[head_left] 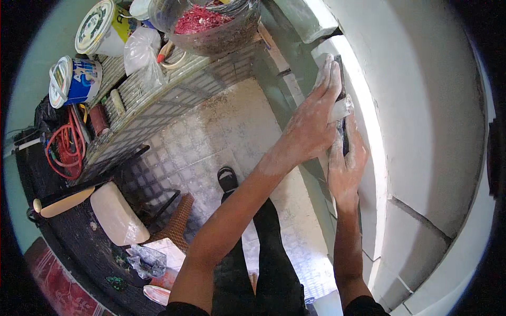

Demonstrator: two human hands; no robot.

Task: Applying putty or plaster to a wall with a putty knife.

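A long, narrow dark bar (346, 138) lies against the edge of a white panel (369, 137) on the wall side, with a pale, clear-looking piece (341, 108) around its middle. My left hand (315, 110) presses along its far part, fingers together and stretched forward. Closer to me, my right hand (349, 166) grips the near part, thumb and fingers on either side. White dust coats both hands. The left hand hides part of the bar, so its exact kind cannot be told.
On a ribbed counter (176, 79) at the far left stand a white-and-yellow bucket (95, 26), a blue-and-white bucket (79, 81) and a clear basin (237, 38) with pink-red shreds. Red cord (68, 142) hangs nearby. A chair (120, 213) stands left of my legs on dusty tiles (211, 131).
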